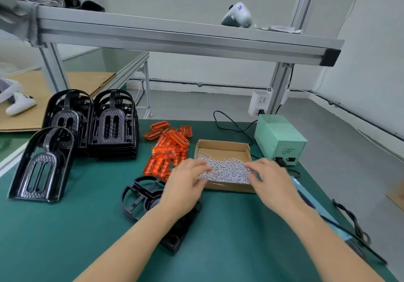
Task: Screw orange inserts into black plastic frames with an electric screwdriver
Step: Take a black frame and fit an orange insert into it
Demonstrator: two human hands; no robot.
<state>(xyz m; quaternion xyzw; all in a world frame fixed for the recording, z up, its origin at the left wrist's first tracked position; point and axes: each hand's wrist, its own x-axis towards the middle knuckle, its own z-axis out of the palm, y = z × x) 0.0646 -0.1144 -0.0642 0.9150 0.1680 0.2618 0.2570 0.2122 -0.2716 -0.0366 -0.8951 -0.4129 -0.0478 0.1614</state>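
Surface: green mat [65, 227] under an aluminium shelf [175, 38], grey walls behind.
Frame in front of you: one black frame [140, 198] lies flat under your left forearm, its rounded end toward the far left and its long axis running back toward you on the right.
Other frames: a stack of black frames [113, 126] stands upright at the far left, rounded ends up; a single one [41, 165] leans just in front of it.
Orange inserts: a loose heap [169, 148] between the stack and the cardboard box [223, 148], pieces pointing every way.
Screws: silver screws [227, 170] fill the near part of the box.
Left hand [185, 183]: fingers curled at the box's left edge, over the screws — you cannot tell whether it pinches any.
Right hand [271, 181]: fingers bent down into the screws at the right edge; its grip is unclear too.
Screwdriver: the teal electric screwdriver [323, 214] lies along the surface's right edge, partly behind your right forearm.
Power box: a pale green box [279, 139] sits behind it; its label is too small to read.
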